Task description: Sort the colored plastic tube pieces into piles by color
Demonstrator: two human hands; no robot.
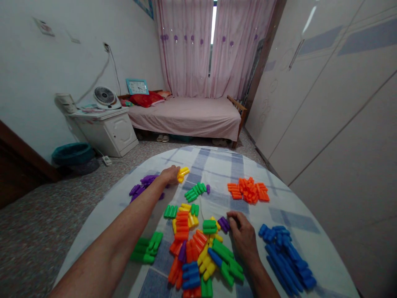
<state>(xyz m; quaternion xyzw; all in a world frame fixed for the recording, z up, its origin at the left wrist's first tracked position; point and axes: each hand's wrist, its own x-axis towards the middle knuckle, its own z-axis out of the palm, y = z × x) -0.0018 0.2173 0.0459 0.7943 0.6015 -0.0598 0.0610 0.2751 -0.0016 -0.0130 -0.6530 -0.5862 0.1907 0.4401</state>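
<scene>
Nearest on the surface [310, 223], mixed blocks [204, 257] in a loose heap. Just beside their right edge, has the right hand [243, 231] loosely curled by purple blocks [223, 224]; cannot tell an empty grip from a light pinch there. Beyond, green blocks [195, 191] lying in a slanting row. Farther still, has the left hand [170, 175] at yellow blocks [182, 174]; with fingertips hidden, cannot tell the tightness of that grip. Looks to be at the step of handling small clusters, one per hand. Seems to call next for a sure pinch, clear of neighbouring pieces.
</scene>
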